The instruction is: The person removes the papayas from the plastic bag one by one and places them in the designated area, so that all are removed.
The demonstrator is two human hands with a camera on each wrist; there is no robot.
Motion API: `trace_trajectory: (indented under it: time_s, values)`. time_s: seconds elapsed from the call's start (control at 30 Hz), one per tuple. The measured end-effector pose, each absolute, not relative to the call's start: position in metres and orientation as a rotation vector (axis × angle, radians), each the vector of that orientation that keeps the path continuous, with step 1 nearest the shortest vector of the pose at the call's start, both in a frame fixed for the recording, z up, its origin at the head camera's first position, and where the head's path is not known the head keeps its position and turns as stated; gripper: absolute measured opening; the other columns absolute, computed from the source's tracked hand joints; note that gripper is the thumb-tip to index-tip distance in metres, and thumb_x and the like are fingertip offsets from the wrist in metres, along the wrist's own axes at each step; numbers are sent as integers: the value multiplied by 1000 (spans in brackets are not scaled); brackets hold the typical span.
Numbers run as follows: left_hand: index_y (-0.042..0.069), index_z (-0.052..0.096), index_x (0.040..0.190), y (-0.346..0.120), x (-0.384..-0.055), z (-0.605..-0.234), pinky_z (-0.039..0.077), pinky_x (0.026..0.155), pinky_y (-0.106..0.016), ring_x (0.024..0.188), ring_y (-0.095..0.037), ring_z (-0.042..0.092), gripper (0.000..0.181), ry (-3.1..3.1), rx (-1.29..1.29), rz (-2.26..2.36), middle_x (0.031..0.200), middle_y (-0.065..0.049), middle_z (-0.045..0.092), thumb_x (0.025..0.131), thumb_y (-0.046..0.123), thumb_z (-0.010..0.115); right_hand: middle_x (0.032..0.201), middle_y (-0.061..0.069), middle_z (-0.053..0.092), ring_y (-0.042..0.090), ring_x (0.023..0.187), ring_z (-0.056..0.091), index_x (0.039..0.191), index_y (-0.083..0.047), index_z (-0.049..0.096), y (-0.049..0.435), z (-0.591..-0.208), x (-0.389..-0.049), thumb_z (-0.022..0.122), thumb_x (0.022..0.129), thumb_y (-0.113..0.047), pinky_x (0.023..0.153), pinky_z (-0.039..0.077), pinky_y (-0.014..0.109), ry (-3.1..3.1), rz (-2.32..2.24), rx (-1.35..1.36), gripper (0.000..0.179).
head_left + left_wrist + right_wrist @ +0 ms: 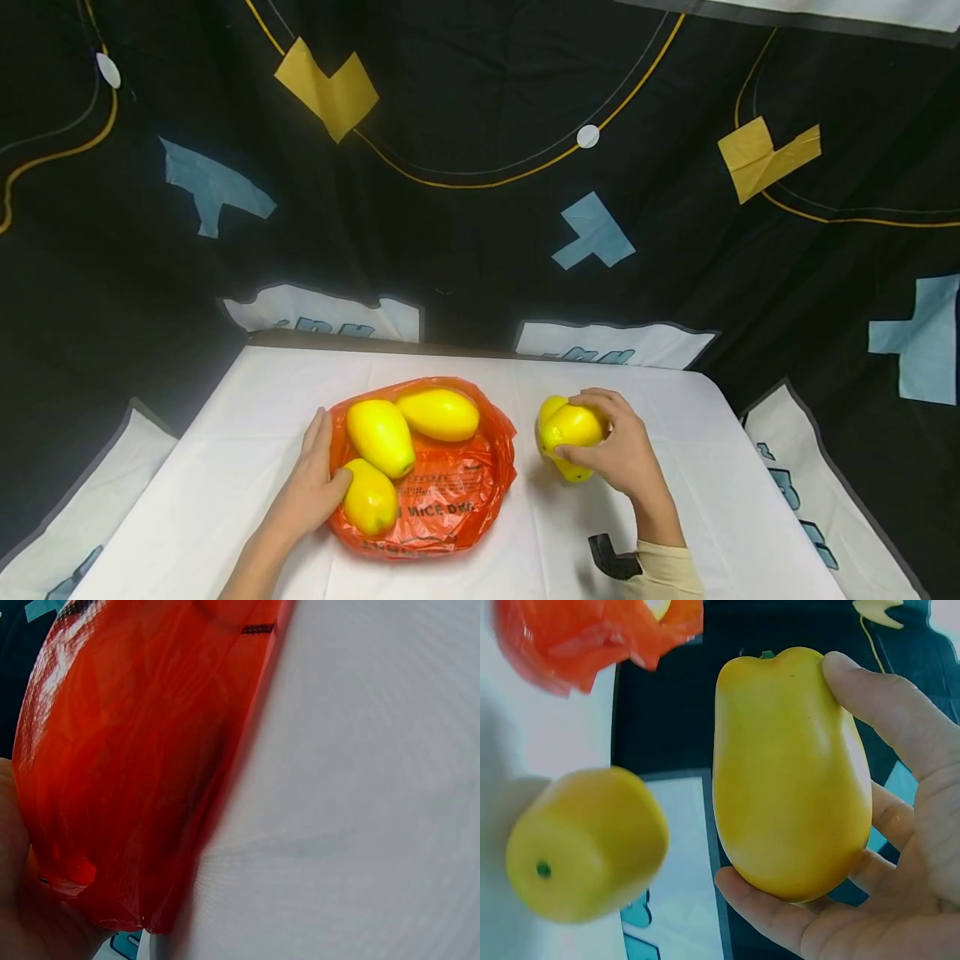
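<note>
My right hand (618, 446) grips an oblong yellow mango-like fruit (791, 772), thumb on one side and fingers curled round the other. Just beneath it, a second yellow fruit (585, 844) with a small green stem spot rests on the white table, partly hidden by the held one in the head view. To the left stands a red plastic bag (442, 529), its mouth spread wide, with three yellow fruits (381, 437) inside. My left hand (311, 487) holds the bag's left rim, thumb over the edge beside the nearest fruit and fingers along the outside.
The white-covered table (517, 567) reaches back to a black cloth backdrop (465, 258) with gold and blue patches. A black strap-like piece (615, 560) juts out by the right sleeve (663, 571), low over the table.
</note>
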State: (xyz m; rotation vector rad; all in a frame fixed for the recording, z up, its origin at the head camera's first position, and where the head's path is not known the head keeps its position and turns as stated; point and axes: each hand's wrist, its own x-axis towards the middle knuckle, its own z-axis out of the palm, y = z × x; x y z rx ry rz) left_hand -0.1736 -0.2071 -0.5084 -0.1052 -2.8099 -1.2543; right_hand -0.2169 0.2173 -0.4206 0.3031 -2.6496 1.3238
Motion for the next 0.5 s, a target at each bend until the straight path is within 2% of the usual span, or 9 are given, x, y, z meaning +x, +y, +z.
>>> trace_trajectory:
  time_s: [0.17, 0.5]
  values:
    - [1, -5, 155, -208, -174, -509, 17, 112, -62, 145, -42, 5, 87, -2814, -96, -1251, 161, -14, -13, 91, 11, 53, 132, -3, 51, 26, 117, 49, 116, -21, 67, 234, -426, -219, 93, 59, -28, 94, 49, 50, -2666, 1267, 243, 63]
    - [1, -4, 155, -208, -174, -508, 16, 112, -63, 145, -42, 4, 87, -2808, -103, -1268, 161, -15, -13, 91, 9, 53, 134, 2, 50, 28, 117, 49, 118, -16, 66, 260, -437, -217, 92, 61, -28, 94, 48, 49, -2682, 1261, 174, 64]
